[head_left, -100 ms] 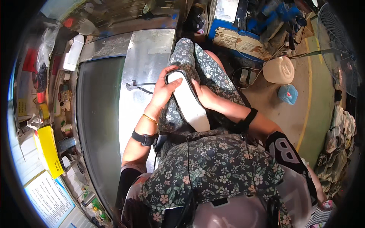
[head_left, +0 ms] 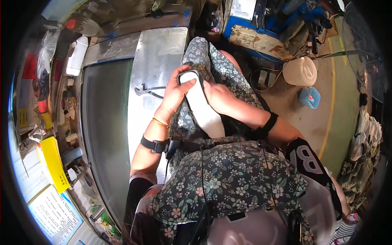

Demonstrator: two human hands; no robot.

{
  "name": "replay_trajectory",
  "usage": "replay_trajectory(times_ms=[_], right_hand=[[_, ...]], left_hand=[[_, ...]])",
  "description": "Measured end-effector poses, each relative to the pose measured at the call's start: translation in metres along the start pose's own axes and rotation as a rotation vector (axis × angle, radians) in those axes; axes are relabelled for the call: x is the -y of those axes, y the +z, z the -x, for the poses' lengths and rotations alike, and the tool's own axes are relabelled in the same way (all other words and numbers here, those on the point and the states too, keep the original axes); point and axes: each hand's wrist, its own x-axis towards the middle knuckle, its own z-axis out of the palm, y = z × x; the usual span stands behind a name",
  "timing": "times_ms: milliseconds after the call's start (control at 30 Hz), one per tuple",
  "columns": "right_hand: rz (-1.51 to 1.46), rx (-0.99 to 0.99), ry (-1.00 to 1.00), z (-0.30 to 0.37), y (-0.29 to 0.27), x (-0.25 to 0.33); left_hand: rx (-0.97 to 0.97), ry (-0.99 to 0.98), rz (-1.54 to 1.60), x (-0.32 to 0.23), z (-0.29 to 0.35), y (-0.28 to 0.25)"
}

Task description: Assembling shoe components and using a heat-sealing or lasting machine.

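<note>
Bottom side up on my lap lies a shoe [head_left: 203, 109], with a long white underside and a dark edge around it. My left hand [head_left: 176, 92] is closed around its far end, the thumb pressing on the white surface. Along the right edge, my right hand [head_left: 218, 97] grips the shoe from the side; its fingertips are partly hidden. Just left of my left hand, dark-handled pincers [head_left: 148, 90] lie on the shiny metal plate [head_left: 159, 45]. A floral apron [head_left: 228, 171] covers my lap, beneath the shoe.
A dark belt-like surface [head_left: 107, 122] runs along the left, beside a shelf with a white bottle [head_left: 77, 56] and a yellow box [head_left: 54, 164]. Right of my knees stand a cream jerrycan [head_left: 299, 71] and a blue plastic container [head_left: 309, 98]. A blue machine [head_left: 261, 38] is ahead.
My right hand has shifted slightly along the shoe's right edge, its fingers curling in more. My left hand keeps its hold. The whole view has moved a little.
</note>
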Motion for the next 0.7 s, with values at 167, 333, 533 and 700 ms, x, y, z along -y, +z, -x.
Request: replay_trajectory(times_ms=[167,333,533,700], right_hand=[[0.462,-0.051,-0.051,-0.006,-0.013,0.034],[-0.393,0.051,-0.055,0.040,0.014,-0.011],[-0.567,-0.037,0.136,-0.007,0.003,0.027],[-0.046,-0.078,0.146,0.003,0.026,0.063]], left_hand=[[0.026,-0.020,-0.036,-0.003,-0.005,-0.005],[0.015,0.061,-0.344,0.001,0.000,-0.001],[-0.507,-0.021,0.190,0.012,0.028,0.026],[-0.498,0.028,-1.826,-0.019,0.045,0.013]])
